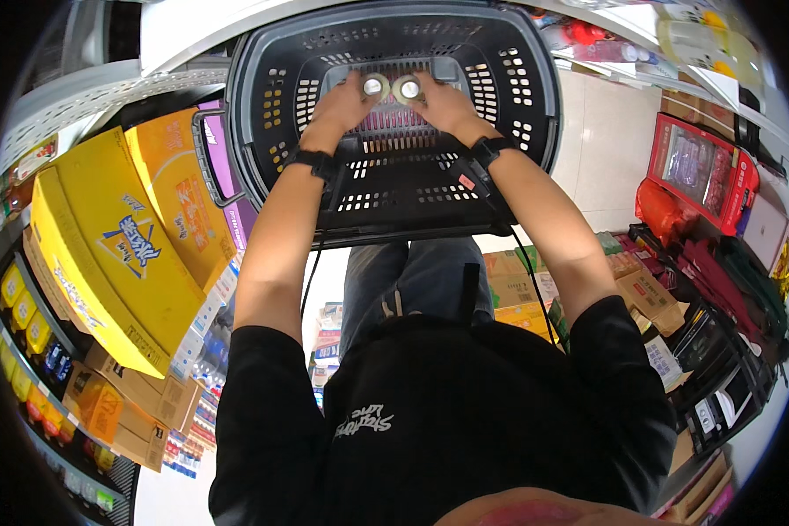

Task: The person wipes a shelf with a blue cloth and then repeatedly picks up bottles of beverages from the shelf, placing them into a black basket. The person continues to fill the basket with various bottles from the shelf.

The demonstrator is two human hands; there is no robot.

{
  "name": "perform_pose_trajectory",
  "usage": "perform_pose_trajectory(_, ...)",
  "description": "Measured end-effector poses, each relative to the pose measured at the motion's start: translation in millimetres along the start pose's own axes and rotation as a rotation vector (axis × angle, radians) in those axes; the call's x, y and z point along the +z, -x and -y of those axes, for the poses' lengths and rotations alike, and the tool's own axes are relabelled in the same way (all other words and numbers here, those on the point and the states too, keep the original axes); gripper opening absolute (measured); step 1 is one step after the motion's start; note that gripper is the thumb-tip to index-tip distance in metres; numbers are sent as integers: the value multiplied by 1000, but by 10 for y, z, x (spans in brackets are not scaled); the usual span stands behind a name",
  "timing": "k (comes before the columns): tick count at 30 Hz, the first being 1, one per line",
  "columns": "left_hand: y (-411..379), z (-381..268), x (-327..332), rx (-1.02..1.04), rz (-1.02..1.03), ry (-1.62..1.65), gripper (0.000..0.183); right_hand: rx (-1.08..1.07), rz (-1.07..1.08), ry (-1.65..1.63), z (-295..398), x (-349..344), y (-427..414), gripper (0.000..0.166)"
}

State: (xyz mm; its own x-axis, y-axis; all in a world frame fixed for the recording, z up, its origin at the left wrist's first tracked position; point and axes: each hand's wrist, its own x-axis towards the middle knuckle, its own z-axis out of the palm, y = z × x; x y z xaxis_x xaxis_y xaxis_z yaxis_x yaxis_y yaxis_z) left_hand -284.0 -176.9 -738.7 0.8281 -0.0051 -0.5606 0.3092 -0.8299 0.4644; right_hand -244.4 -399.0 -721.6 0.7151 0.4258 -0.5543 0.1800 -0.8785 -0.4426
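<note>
Both hands reach down into a black plastic shopping basket (394, 217) with slotted walls. My left hand (345, 102) is closed around a bottle (373, 87) with a white cap, in the basket's upper middle. Right beside it, my right hand (444, 102) grips a second white-capped bottle (409, 88). The two bottles stand close together, seen from above; their lower parts are hidden by the hands and the steep view. Pinkish items show through the slots in the basket's bottom. A black band is on each wrist.
Large yellow cartons (125, 243) and an orange carton (181, 177) are stacked at the left, beside shelves of packaged goods. White shelving crosses the top. At the right lie a red gift box (697, 167), bags and cardboard boxes (651, 296).
</note>
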Motion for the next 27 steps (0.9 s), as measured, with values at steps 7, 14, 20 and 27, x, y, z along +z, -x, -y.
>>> perform_pose_trajectory(7,1093,-607,-1000,334,10,-8,44,-304,80,-88,247,-1130,1292,40)
perform_pose_trajectory(14,2264,-2711,-2796,1017,-502,197,22,-639,-441,26,1067,-3268,2851,35)
perform_pose_trajectory(20,2197,-4010,-3419,1228,-740,383,15,-744,-885,450,1130,-4649,3592,32)
perform_pose_trajectory(27,1456,-4651,-3768,889,-974,327,26,-722,-1254,906,753,-6159,3562,27)
